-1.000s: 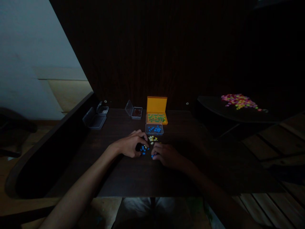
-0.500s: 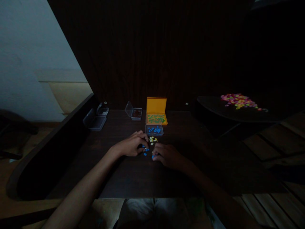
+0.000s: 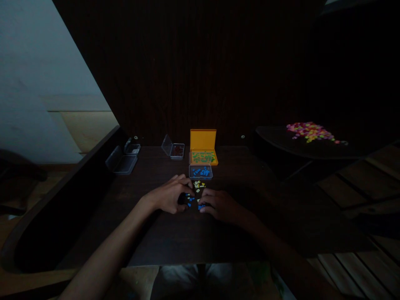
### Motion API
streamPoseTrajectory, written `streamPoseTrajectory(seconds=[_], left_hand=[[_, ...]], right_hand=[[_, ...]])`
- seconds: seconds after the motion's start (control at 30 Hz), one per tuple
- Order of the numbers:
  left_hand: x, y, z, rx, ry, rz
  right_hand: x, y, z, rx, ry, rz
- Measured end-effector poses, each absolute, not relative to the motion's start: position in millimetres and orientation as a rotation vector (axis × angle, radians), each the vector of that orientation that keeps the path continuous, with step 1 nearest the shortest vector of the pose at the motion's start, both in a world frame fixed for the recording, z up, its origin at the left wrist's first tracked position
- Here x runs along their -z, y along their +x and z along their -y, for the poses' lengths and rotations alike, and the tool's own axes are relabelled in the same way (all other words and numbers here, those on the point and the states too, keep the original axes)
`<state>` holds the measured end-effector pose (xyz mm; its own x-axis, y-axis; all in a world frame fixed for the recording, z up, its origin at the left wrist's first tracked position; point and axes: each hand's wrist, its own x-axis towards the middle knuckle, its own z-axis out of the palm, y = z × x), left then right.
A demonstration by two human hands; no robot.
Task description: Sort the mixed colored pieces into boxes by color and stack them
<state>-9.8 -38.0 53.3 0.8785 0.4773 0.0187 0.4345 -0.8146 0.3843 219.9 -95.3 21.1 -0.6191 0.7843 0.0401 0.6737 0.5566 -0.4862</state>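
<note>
While the left hand (image 3: 171, 196) curves round a few loose blue pieces (image 3: 189, 204) on the dark table (image 3: 175, 241), thumb and fingers standing well apart, the right hand (image 3: 220, 205) bends opposite, its fingertips at a blue cluster (image 3: 201, 206); from where I stand, I can't tell whether it pinches any of it or merely touches. I'd judge the work only partly through. On the done side, as I read it, more blue bits (image 3: 204, 171) lie inside the small clear box (image 3: 200, 178) just beyond the hands, green pieces (image 3: 201, 156) fill the open yellow box (image 3: 203, 138) behind, and dark reddish ones (image 3: 178, 150) sit in another clear box (image 3: 177, 158) to its left. What seems left is the little spread between the hands: those blue pieces, with pale yellow ones (image 3: 197, 184) gathered nearer the clear box, none of them boxed. Two more lidded boxes (image 3: 125, 166) stand open at the far left, and a bright, many-coloured heap (image 3: 312, 132) lies apart on the right-hand shelf (image 3: 275, 139).
</note>
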Motion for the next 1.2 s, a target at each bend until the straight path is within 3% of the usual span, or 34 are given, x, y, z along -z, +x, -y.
streamPoseTrajectory(seconds=[0.83, 1.0, 1.2], left_hand=[[-43.2, 2.9, 40.0, -0.262, 2.613, -0.519], [-41.9, 4.9, 40.8, -0.256, 2.64, -0.522], [-40.1, 5.1, 39.8, -0.269, 2.662, -0.504]], right_hand=[[-11.1, 221.2, 95.3, -0.661, -1.12, 2.612], [-14.6, 226.4, 90.0, -0.759, -1.029, 2.411], [-29.1, 240.3, 57.6, -0.644, -1.048, 2.201]])
